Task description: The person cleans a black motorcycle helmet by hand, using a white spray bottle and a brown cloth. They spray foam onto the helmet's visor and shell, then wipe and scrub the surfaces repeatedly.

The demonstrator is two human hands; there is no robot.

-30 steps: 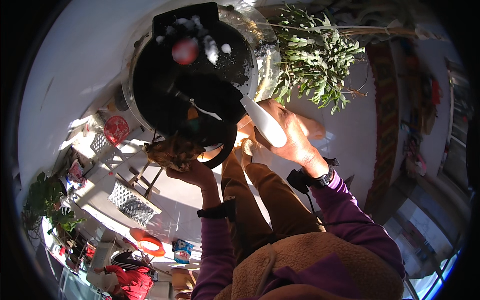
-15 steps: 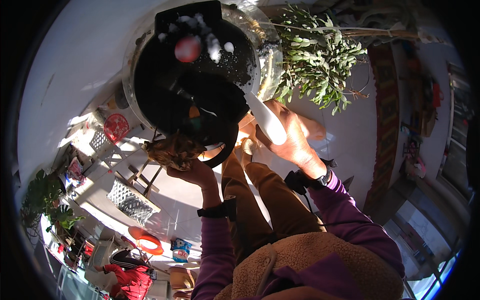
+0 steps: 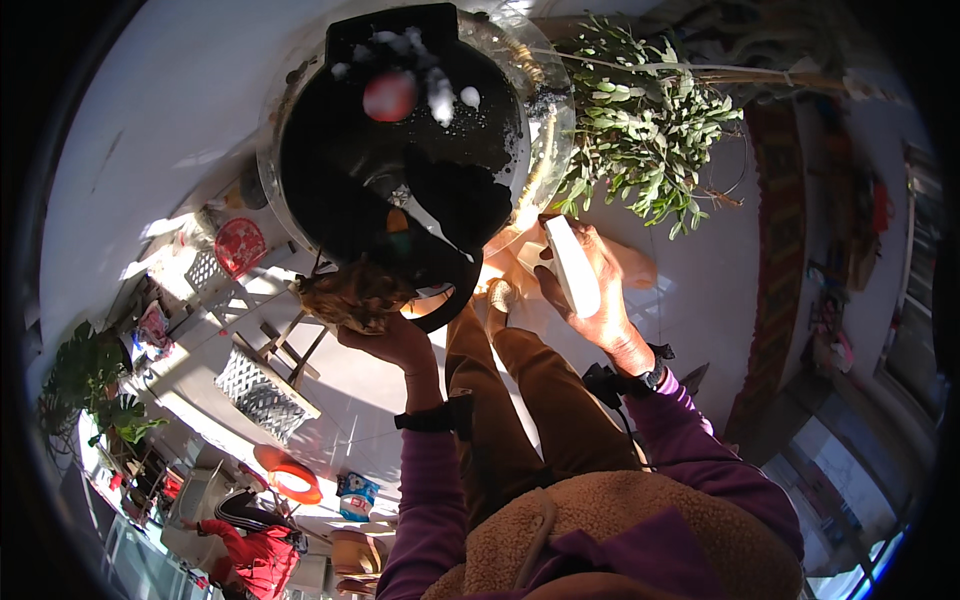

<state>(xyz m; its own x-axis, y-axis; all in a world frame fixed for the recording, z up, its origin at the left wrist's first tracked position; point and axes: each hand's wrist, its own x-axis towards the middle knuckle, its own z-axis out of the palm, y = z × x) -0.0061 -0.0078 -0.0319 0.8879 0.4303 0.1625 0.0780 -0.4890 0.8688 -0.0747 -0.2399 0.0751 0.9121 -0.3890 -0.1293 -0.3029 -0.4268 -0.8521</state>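
A large black round container (image 3: 445, 130) with a wide clear rim (image 3: 555, 105) fills the top centre, with white bits and a blurred red round shape on its dark surface. At its lower left, my left hand (image 3: 385, 345) is closed on a brown, crumpled, dried-leaf clump (image 3: 355, 295). My right hand (image 3: 600, 310) grips a white plastic tool (image 3: 570, 260) just outside the container's lower right; the tool's far end points up toward the rim.
A leafy plant (image 3: 650, 140) is at upper right, beside a red patterned strip (image 3: 765, 270). A wooden frame stool (image 3: 285, 355), a red round object (image 3: 240, 245) and an orange basin (image 3: 295, 485) are at left. A person in red (image 3: 255, 555) is at lower left.
My right hand has moved right and down with the white tool, pulling it away from the dark interior. The container, left hand and clump have shifted slightly right in view.
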